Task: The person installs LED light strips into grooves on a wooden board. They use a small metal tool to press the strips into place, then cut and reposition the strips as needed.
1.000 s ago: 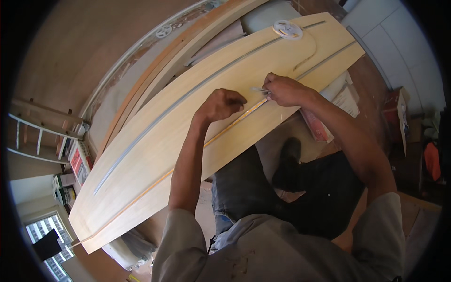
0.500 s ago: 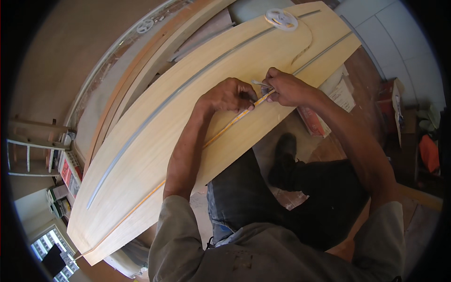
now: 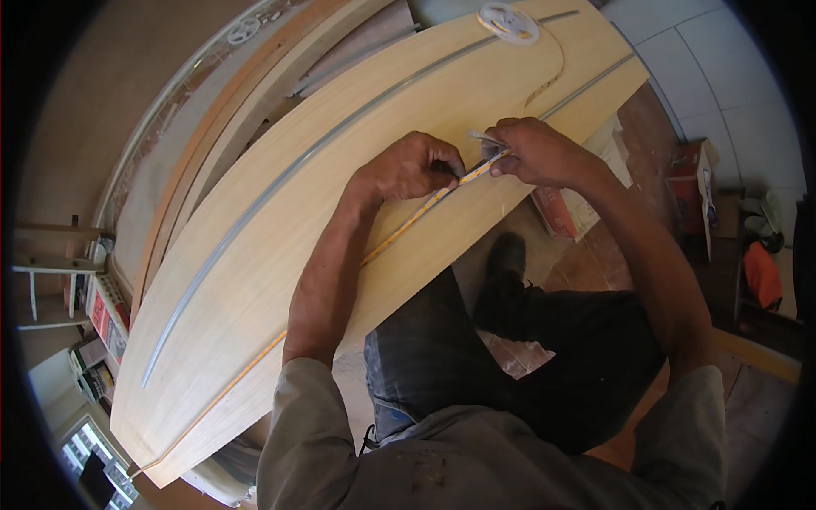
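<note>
A long pale wooden board [image 3: 280, 255] lies across in front of me, with two narrow grey metal channels let into it. An orange-and-white LED strip [image 3: 399, 231] runs along the nearer channel from the board's left end up to my hands. My left hand [image 3: 410, 167] is closed, thumb and fingertips pinching down on the strip at the channel. Just to the right, my right hand [image 3: 537, 153] grips the strip's continuing length. A whitish loose tail, perhaps backing tape [image 3: 481, 135], sticks out from its fingers. The farther channel [image 3: 246, 211] shows bare grey.
At the board's far end lies a white reel [image 3: 508, 23], with a loop of strip curving from it toward my right hand. Long wooden boards [image 3: 212, 140] lie beyond on the left. A red-and-white box [image 3: 557, 212] sits below the near edge, close to my shoe [image 3: 503, 263].
My right hand has shifted slightly right along the channel, widening the gap to my left hand. More strip shows between them. The whole view has moved a little.
</note>
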Action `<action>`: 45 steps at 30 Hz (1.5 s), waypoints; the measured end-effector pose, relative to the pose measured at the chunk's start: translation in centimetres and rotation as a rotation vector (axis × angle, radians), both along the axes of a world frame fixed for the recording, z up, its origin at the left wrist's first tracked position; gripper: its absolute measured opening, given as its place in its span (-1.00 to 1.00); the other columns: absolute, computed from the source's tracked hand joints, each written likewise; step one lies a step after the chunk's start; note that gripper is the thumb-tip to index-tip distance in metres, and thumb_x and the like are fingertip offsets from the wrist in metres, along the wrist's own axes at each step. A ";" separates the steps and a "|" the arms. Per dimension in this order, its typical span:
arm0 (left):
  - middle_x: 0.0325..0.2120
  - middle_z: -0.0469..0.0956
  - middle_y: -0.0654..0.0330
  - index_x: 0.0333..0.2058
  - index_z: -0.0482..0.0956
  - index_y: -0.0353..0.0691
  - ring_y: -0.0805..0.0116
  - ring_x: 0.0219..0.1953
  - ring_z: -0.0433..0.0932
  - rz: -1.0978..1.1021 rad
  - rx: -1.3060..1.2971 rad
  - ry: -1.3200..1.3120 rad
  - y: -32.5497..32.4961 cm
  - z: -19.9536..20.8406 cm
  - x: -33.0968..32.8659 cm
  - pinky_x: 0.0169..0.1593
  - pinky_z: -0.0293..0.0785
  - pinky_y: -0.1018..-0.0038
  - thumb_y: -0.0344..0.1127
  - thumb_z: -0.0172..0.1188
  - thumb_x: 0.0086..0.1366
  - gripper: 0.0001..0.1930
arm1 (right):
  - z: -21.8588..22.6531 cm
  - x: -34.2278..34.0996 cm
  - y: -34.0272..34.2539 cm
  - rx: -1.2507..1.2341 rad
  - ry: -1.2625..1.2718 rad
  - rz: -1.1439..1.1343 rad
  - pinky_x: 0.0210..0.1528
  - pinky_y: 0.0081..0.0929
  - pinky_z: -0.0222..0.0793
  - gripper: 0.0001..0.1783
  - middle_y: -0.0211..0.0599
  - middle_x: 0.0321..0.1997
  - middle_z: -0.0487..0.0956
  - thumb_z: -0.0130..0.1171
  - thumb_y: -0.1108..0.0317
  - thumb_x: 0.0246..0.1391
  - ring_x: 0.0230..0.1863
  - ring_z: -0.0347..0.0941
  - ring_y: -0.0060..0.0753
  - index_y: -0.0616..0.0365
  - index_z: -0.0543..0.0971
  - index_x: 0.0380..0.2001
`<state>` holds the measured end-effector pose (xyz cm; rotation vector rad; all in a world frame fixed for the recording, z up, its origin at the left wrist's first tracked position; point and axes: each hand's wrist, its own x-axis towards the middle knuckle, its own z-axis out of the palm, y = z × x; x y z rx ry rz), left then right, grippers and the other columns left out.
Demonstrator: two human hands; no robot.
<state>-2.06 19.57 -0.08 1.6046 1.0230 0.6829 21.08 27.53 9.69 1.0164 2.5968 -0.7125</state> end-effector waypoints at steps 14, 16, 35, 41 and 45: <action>-0.14 0.69 0.23 -0.16 0.82 -0.09 0.23 0.10 0.61 -0.027 0.412 0.278 0.0 0.6 -0.1 0.29 0.37 0.18 -0.35 0.54 0.17 -0.77 | -0.7 0.5 0.9 -0.047 -0.006 -0.115 -0.17 -0.05 0.50 -0.59 0.04 -0.43 0.68 0.50 0.13 0.10 -0.30 0.66 0.04 0.33 0.72 -0.26; -0.04 0.67 0.24 -0.16 0.82 -0.05 0.19 0.19 0.55 0.032 0.392 0.298 -0.6 0.8 0.1 0.37 0.27 0.12 -0.32 0.55 0.16 -0.76 | -1.3 0.5 0.9 -0.002 -0.026 -0.116 -0.14 -0.05 0.52 -0.56 0.07 -0.38 0.70 0.50 0.10 0.10 -0.27 0.67 0.07 0.34 0.73 -0.25; -0.16 0.72 -0.09 -0.03 0.73 -0.26 -0.06 -0.05 0.70 0.168 -0.014 0.693 -6.7 6.5 -2.3 0.06 0.60 0.15 -0.19 0.53 0.19 -0.58 | -0.4 0.3 0.5 0.075 -0.070 -0.163 -0.03 -0.01 0.61 -0.61 0.07 -0.19 0.74 0.54 0.16 0.05 -0.08 0.71 0.10 0.28 0.74 -0.23; -0.25 0.62 0.01 -0.20 0.69 -0.22 -0.11 -0.13 0.60 0.535 0.259 0.590 -15.5 2.6 0.4 -0.07 0.51 0.01 -0.41 0.51 0.13 -0.74 | -2.4 0.7 1.2 0.197 0.035 -0.063 -0.12 0.00 0.63 -0.82 0.03 -0.24 0.75 0.40 0.39 0.04 -0.14 0.71 0.12 0.27 0.75 -0.30; -0.30 0.61 0.04 -0.23 0.69 -0.21 -0.04 -0.17 0.58 0.622 0.337 0.518 -16.8 1.5 1.0 -0.10 0.46 0.06 -0.47 0.45 0.16 -0.80 | -1.7 0.0 1.1 0.185 0.010 -0.015 -0.22 0.01 0.63 -0.86 0.03 -0.33 0.74 0.24 0.57 -0.05 -0.22 0.71 0.13 0.31 0.74 -0.39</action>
